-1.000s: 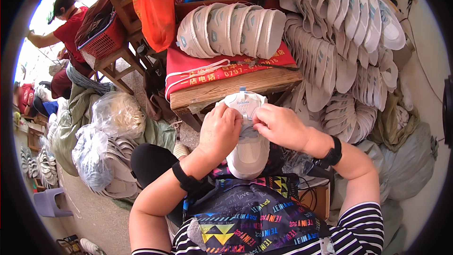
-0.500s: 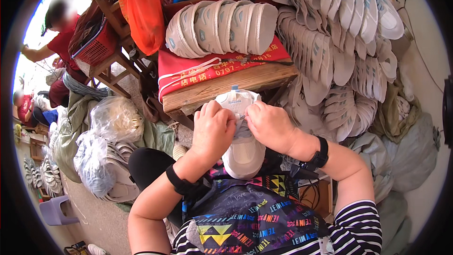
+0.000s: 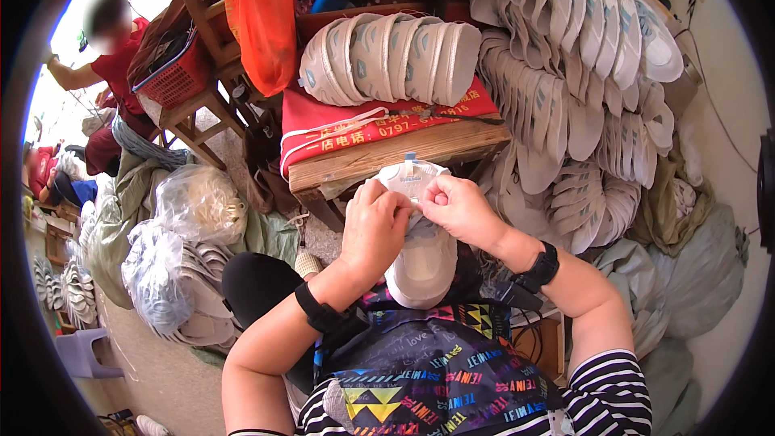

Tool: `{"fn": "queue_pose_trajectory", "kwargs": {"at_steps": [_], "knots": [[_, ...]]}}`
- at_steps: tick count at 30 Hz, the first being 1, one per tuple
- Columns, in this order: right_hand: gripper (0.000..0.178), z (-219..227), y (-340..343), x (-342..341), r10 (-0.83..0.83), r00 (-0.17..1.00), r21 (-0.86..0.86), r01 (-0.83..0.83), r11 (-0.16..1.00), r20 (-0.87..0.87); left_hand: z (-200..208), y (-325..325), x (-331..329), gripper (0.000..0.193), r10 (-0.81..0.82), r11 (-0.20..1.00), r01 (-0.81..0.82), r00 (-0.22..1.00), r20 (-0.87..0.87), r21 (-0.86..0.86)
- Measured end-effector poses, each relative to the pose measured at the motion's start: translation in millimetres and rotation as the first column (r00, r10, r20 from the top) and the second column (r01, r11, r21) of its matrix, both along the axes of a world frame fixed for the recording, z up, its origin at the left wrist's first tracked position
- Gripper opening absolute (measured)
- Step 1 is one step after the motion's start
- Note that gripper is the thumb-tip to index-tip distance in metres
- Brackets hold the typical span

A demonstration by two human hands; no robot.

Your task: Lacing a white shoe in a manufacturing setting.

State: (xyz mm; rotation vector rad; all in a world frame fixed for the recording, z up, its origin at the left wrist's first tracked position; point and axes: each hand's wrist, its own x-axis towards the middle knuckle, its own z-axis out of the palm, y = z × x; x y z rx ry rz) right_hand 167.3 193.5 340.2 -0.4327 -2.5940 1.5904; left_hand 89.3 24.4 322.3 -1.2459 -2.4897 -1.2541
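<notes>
A white shoe upper (image 3: 421, 270) sits upright over my lap, its rounded toe toward me and its tongue, with a small blue tab, toward the table. My left hand (image 3: 373, 228) is closed at the left side of its lacing opening, fingers bent and gripping there. On the opposite side, my right hand (image 3: 467, 211) pinches with thumb and forefinger just above the opening. Whatever lies between those fingertips is too small to make out. Both hands cover much of the upper's middle.
Before me stands a wooden table (image 3: 387, 157) with a red cloth and a row of nested shoe uppers (image 3: 391, 60). Stacked uppers (image 3: 533, 105) pile up at the right. Plastic-bagged bundles (image 3: 161, 274) lie left, near a purple stool (image 3: 87, 353). Another person (image 3: 121, 64) sits far left.
My right hand has shifted from the upper's right edge in toward the opening, fingers pinched. The left hand stays at its side. The whole view has tilted slightly.
</notes>
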Motion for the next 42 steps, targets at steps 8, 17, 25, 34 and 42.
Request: {"fn": "queue_pose_trajectory", "kwargs": {"at_steps": [8, 17, 25, 34, 42], "knots": [[0.015, 21, 58, 18, -0.219, 0.937, 0.071, 0.246, 0.967, -0.273, 5, -39, 4, 0.024, -0.08, 0.992, 0.081, 0.997, -0.018, 0.095], [0.027, 30, 14, 10, 0.196, 0.969, 0.567, -0.076, 0.82, -0.153, 8, -11, 9, 0.025, -0.059, 0.998, 0.054, 0.978, -0.199, -0.032], [0.024, 28, 10, 16, 0.271, 0.95, 0.56, -0.141, 0.816, -0.156, 24, -26, 3, 0.019, -0.173, 0.976, 0.121, 0.937, -0.302, -0.181], [0.011, 23, 29, 24, 0.281, 0.926, 0.755, 0.008, 0.656, -0.254, 12, -37, -1, 0.023, -0.109, 0.983, 0.058, 0.947, -0.301, -0.175], [0.01, 50, 149, 43, -0.198, 0.851, 0.664, 0.507, 0.549, -0.487, 9, -25, -4, 0.026, -0.018, 0.998, 0.037, 0.936, -0.353, 0.047]]}}
